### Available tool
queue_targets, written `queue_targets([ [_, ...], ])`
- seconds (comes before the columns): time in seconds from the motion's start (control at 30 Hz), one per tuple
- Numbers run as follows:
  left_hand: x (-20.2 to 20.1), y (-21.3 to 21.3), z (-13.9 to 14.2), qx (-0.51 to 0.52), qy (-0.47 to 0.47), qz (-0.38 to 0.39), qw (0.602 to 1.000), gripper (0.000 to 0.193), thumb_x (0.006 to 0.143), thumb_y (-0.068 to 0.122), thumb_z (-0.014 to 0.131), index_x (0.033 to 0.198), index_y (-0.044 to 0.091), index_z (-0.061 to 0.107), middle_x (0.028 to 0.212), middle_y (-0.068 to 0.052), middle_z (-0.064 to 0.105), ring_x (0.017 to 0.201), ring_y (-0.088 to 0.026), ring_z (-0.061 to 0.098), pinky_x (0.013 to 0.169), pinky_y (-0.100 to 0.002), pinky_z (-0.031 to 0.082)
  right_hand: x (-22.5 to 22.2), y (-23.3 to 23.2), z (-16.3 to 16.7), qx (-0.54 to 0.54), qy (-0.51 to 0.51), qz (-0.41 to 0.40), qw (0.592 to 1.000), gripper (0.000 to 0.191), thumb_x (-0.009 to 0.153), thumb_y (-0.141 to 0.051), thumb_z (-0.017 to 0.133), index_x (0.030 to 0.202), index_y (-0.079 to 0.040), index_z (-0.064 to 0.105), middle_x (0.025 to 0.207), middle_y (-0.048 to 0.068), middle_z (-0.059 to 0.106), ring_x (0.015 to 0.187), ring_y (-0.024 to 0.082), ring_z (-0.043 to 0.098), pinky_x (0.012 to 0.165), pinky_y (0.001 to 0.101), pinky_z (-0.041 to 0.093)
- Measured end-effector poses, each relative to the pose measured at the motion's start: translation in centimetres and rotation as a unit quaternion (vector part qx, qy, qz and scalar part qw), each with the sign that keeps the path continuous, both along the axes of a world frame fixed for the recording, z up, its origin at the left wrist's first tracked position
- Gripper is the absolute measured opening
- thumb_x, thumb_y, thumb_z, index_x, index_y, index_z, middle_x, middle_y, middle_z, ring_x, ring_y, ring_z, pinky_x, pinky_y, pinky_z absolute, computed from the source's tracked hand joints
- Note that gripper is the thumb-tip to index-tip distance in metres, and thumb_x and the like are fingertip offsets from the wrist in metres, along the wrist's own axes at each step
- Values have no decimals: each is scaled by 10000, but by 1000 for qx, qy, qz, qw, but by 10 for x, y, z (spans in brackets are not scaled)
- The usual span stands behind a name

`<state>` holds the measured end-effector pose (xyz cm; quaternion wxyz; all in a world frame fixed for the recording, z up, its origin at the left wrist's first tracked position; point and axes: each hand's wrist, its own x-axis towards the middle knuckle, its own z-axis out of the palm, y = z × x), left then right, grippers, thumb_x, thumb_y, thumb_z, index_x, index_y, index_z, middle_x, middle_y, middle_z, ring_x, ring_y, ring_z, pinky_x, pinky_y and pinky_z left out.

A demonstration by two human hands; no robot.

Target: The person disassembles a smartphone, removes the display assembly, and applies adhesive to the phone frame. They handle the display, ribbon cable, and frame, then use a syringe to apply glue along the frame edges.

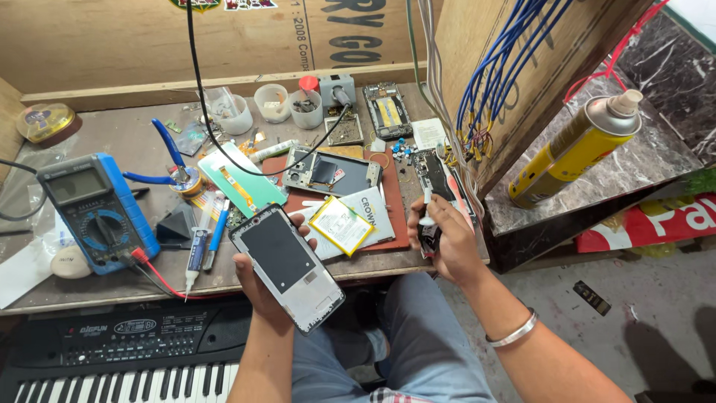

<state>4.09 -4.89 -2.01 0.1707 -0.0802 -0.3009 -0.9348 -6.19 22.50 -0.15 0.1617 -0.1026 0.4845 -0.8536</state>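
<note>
Holding flat grey-and-black phone chassis with bare metal frame face-up over lap, just off cluttered brown surface edge. Left hand cups it from below, fingers curled round long edges. Judged light, stiff, thin, scratch-prone: take by side rails, not inner panel. Right hand pinched shut on small black-and-white component, delicate, fingertip hold only.

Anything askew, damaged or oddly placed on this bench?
Yes. A yellow spray can lies tipped on its side on the marble ledge at right, near the edge. A bundle of blue wires hangs loose over the bench. The left hand holds an opened phone frame; the right hand holds a small dark part.
</note>
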Motion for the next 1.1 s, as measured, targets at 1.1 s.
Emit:
queue_targets([
  [1.1,-2,2,10,-41,-73,-19,996,1137,747,739,775,1483,-60,438,1398,-236,562,1209,-298,619,1017,-436,553,-8,1,52,460,71,-90,881,331,965,-312,641,1182,-68,693,676,72,707,498,125,640,477,289,504],
])
